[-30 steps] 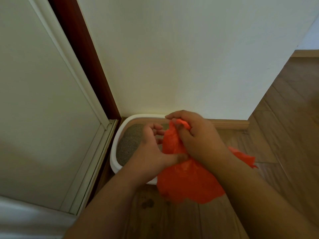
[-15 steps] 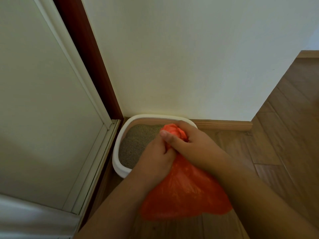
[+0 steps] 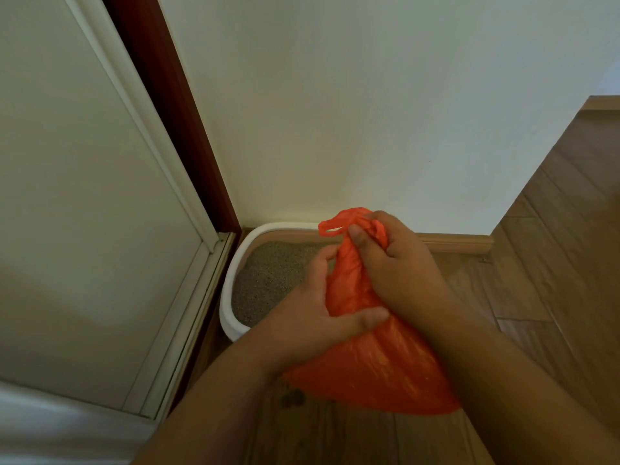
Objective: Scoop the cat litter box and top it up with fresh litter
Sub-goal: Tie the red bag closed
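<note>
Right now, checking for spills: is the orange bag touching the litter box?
Cannot tell. In the head view the orange bag overlaps the litter box; hands hide any gap.

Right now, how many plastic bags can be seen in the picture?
1. The orange plastic bag is held over the wooden floor, beside the litter box. The right hand grips its neck; the left hand holds it lower. Others may be outside the view.

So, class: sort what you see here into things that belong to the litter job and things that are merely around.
Job: orange bag, litter box, litter, left hand, right hand.
Merely around: door, wall, skirting board, wooden floor.
</note>
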Demonstrator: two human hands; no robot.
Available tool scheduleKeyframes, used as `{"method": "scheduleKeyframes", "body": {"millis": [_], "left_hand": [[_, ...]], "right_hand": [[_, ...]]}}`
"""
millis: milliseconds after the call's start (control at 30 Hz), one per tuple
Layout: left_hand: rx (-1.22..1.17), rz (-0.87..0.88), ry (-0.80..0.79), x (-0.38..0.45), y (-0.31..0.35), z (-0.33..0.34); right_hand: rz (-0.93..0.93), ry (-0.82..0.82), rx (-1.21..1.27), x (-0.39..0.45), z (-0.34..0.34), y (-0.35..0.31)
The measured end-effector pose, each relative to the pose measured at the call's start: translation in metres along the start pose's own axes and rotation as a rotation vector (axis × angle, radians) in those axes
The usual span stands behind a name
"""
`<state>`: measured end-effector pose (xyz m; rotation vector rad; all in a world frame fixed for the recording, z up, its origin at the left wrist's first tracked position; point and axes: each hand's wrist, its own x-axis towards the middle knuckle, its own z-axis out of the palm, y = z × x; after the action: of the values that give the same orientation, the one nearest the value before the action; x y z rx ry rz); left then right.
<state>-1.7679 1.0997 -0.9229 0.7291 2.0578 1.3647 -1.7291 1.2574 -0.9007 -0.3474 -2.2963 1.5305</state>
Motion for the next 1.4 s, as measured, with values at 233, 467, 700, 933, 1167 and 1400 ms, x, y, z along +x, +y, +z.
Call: {"method": "scheduleKeyframes", "body": {"millis": [233, 467, 700, 933, 1167, 1400], "left_hand": [[0.143, 0.019, 0.057, 0.003, -0.002, 0.010], [0.178, 0.097, 0.107, 0.004, -0.005, 0.013], [0.253, 0.129, 0.163, 0.002, 0.002, 0.013], [0.386, 0.173, 0.182, 0.007, 0.005, 0.013], [0.503, 0.234, 0.226, 0.010, 0.007, 0.015], [0.698, 0.361, 0.271, 0.007, 0.014, 0.019]], "right_hand": [[-0.080, 0.039, 0.141, -0.002, 0.010, -0.003], [-0.059, 0.037, 0.094, -0.003, 0.011, -0.002], [-0.040, 0.014, 0.054, -0.004, 0.012, -0.001], [-0.052, -0.010, 0.098, -0.006, 0.010, -0.006], [-0.058, -0.004, 0.183, -0.010, 0.015, -0.008], [-0.003, 0.018, 0.250, -0.012, 0.020, -0.006]]}}
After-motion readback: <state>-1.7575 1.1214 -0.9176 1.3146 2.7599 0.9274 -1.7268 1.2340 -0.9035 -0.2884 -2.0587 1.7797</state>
